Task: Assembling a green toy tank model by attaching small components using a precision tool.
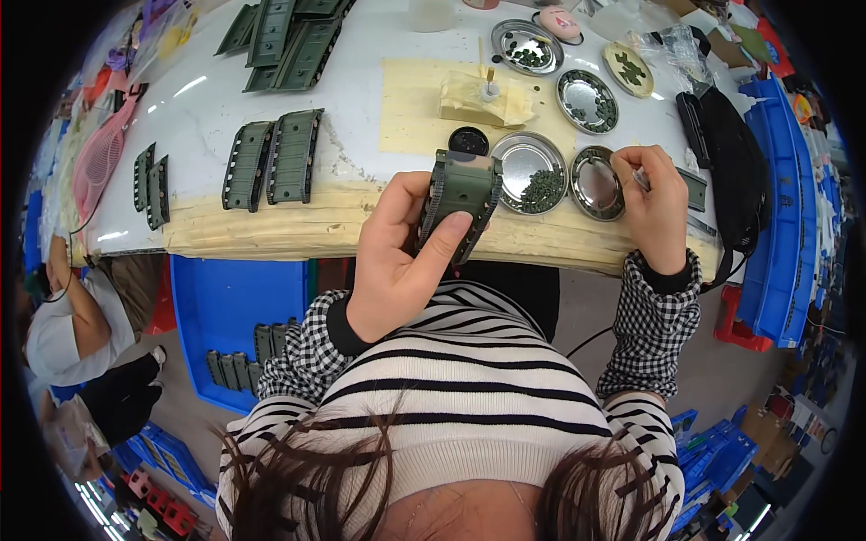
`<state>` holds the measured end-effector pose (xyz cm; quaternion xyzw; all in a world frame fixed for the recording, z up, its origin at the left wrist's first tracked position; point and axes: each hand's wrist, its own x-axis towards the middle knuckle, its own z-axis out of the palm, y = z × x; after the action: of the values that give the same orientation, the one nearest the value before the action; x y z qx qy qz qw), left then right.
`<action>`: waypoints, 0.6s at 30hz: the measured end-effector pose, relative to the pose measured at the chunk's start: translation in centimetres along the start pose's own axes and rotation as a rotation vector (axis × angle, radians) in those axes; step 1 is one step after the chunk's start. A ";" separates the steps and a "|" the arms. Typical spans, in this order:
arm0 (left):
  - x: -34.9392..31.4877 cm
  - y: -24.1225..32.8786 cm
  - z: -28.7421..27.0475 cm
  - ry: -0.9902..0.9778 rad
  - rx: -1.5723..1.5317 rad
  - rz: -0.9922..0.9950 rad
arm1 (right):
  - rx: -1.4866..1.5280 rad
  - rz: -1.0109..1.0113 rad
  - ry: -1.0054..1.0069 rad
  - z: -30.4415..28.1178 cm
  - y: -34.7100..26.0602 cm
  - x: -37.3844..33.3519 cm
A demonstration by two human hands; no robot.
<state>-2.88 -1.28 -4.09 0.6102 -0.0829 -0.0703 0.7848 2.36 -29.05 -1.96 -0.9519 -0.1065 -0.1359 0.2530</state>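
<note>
My left hand (394, 257) is wrapped round a dark green model tank hull (458, 200) with black tracks along both sides, held upright over the table's near edge. The thumb presses on its flat green face. To the right, my right hand (656, 203) is closed in a pinch above the rim of a small round metal dish (597, 184). Something small and shiny shows by its fingers, too little to name. Beside that dish stands a larger metal dish (520, 149) with many tiny green parts (544, 191). A small black pot (468, 141) sits just beyond the hull.
Other tank hulls (293, 158) lie to the left, with more stacked (281, 45) farther back. A tape-covered block (478, 97) and dishes of green parts (587, 101) stand beyond my hands. A blue bin (239, 307) is below the table; a person (77, 334) sits at left.
</note>
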 end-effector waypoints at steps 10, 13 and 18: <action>-0.3 -0.5 0.6 0.032 0.155 0.097 | -0.254 -0.093 0.027 0.8 -2.2 -1.2; -0.3 -0.8 0.3 0.028 0.198 0.125 | -0.288 -0.119 -0.075 0.6 -2.3 -1.7; -0.4 -0.6 0.5 0.023 0.173 0.097 | -0.186 -0.109 -0.032 0.1 -2.2 -1.3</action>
<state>-3.41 -1.85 -4.60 0.6718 -0.1091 -0.0180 0.7324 0.53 -27.33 -1.45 -0.9661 -0.1492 -0.1435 0.1542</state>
